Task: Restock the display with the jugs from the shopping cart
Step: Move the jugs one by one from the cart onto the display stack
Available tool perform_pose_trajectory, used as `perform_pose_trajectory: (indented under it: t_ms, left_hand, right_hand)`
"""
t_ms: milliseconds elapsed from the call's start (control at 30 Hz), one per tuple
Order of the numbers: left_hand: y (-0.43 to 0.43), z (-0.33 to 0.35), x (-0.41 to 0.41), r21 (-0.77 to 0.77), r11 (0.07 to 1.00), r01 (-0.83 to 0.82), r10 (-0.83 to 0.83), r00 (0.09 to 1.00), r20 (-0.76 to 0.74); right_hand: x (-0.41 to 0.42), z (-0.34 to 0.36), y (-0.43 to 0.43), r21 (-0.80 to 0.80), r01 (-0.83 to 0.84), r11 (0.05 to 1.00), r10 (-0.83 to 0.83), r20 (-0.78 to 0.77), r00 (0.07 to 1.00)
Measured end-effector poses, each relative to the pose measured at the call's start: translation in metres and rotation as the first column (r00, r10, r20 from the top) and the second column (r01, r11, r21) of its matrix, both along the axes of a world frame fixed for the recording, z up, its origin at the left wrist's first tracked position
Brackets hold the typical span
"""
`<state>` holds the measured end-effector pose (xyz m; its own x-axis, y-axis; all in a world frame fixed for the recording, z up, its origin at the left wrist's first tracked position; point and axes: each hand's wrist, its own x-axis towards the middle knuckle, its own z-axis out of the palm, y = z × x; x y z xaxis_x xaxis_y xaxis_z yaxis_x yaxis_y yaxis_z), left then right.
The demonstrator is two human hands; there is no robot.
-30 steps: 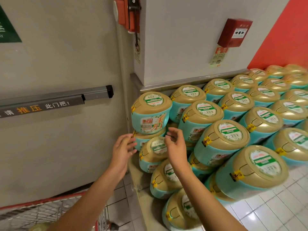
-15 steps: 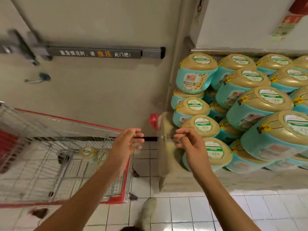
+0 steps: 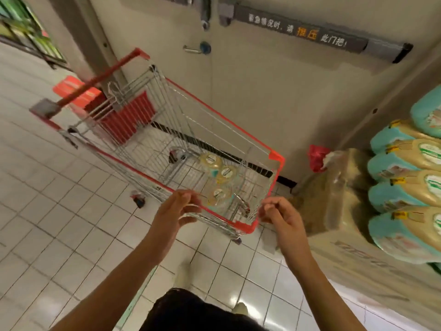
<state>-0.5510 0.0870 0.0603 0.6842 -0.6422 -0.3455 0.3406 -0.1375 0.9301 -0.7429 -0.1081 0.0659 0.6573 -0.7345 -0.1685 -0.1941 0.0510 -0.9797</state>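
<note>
So the person has swung away from the stack, and both hands have come off the display and over to the shopping cart (image 3: pixel 222 115). The left hand (image 3: pixel 175 210) is at the cart's near rim, fingers and thumb spread a bit and loosely bent, gripping nothing. Can't tell if it actually touches the red edge. The right hand (image 3: pixel 280 215) hangs just past the cart's near corner, fingers softly curled in, also holding nothing.

There are three jugs (image 3: pixel 218 194) left in the basket, bunched at the end closest to the hands, around the middle of the view. They stand upright, long axis vertical, with their gold lids and green-white labels facing straight up. Two sit side by side at 12 o'clock of the third. The cart's handle points off toward 10 o'clock.

The display (image 3: pixel 403 163) is over at 3 o'clock, well apart from the cart. From this angle its stacked jugs show teal bodies toward 9 o'clock and gold tops toward 3. They sit on a plastic-wrapped base (image 3: pixel 338 199), with a red bag (image 3: pixel 316 156) tucked at its far corner. There's a beige door (image 3: pixel 262 80) with a grey push bar (image 3: pixel 310 35) at 12 o'clock, and white floor (image 3: pixel 59 211) tiles underneath.
</note>
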Motion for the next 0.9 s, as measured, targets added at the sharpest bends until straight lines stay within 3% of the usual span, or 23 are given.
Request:
perform_pose_trajectory:
  t_ms: [133, 400, 633, 900]
  left_hand:
    - [0.065, -0.003, 0.056, 0.042, 0.995, -0.095, 0.095, 0.996, 0.0]
    - [0.127, -0.013, 0.166, 0.15, 0.982, -0.114, 0.115, 0.993, 0.006]
    - [0.087, -0.02, 0.236, 0.137, 0.99, -0.044, 0.047, 0.999, -0.018]
    - [-0.02, -0.039, 0.309, 0.254, 0.961, 0.108, -0.113, 0.994, 0.004]
  right_hand:
    - [0.079, -0.014, 0.042, 0.083, -0.052, 0.995, 0.052, -0.006, 0.999]
    - [0.209, -0.035, 0.096, 0.133, -0.091, 0.987, 0.091, 0.007, 0.996]
    - [0.257, -0.059, 0.072, 0.187, -0.032, 0.982, 0.043, -0.056, 0.997]
    - [0.316, -0.102, 0.0, 0.233, 0.075, 0.97, -0.037, -0.161, 0.986]
